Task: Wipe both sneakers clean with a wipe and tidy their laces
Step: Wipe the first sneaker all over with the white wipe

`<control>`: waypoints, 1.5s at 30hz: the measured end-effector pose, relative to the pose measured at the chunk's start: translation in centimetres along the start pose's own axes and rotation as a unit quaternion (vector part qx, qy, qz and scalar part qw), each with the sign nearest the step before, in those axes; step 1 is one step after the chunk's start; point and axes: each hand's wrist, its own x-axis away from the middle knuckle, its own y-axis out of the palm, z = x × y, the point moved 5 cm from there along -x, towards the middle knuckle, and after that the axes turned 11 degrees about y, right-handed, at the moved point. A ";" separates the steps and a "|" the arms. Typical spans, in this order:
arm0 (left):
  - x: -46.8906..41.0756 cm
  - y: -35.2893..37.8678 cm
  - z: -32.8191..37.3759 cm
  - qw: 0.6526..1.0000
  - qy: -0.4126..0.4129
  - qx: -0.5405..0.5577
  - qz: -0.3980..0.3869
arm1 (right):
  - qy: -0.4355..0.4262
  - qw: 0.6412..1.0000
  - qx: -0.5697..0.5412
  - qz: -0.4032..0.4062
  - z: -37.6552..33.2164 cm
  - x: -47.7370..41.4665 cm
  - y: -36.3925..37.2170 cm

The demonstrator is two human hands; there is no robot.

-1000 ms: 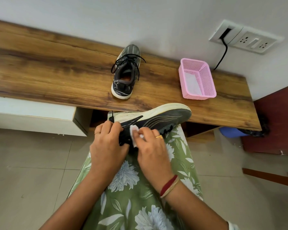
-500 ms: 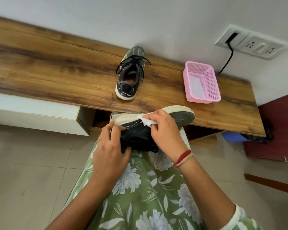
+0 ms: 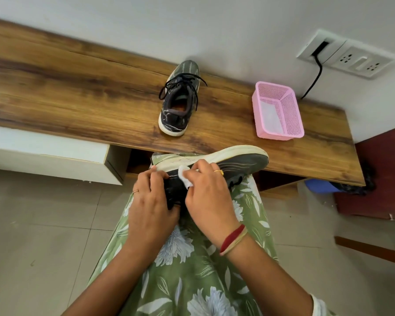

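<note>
Head view. 1 sneaker (image 3: 242,161) lies on its side across the lap (image 3: 180,258), at centre frame, its pale sole turned toward the upper edge and its toe pointing right, overlapping the front edge of the shelf (image 3: 78,99). The left hand (image 3: 149,201) grasps the heel end, fingers curled over the dark upper; a ring sits on 1 finger. The right hand (image 3: 209,195) pinches a folded white wipe (image 3: 185,176) and presses it to the side of the sneaker, just below the midsole; it too wears a ring, and a red thread (image 3: 233,239) circles the wrist. The 2 hands are just beside each other.

A 2nd sneaker (image 3: 179,103) stands upright on the shelf, above centre, heel toward the camera, toe near the wall. Its black laces (image 3: 183,83) are loose and spill over both sides. Right of it, well apart, stands a pink basket (image 3: 292,115) with something pale on its floor.

At upper right, a socket plate (image 3: 351,58) is set in the wall, and a black cable (image 3: 315,78) runs down from it to behind the basket. A white drawer front (image 3: 43,156) shows below the shelf at left. A dark red cabinet (image 3: 383,174) stands at the right edge.
</note>
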 end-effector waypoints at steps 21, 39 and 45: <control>0.1 0.0 0.0 1.000 0.010 -0.013 0.006 | -0.048 0.999 -0.017 0.005 -0.2 0.0 0.3; -0.2 0.1 -0.1 1.000 -0.005 0.005 0.011 | -0.029 0.995 0.043 0.081 0.0 0.0 1.0; -0.3 0.1 -0.3 1.000 0.002 0.002 0.004 | 0.009 0.994 -0.106 0.025 1.9 -1.1 -0.6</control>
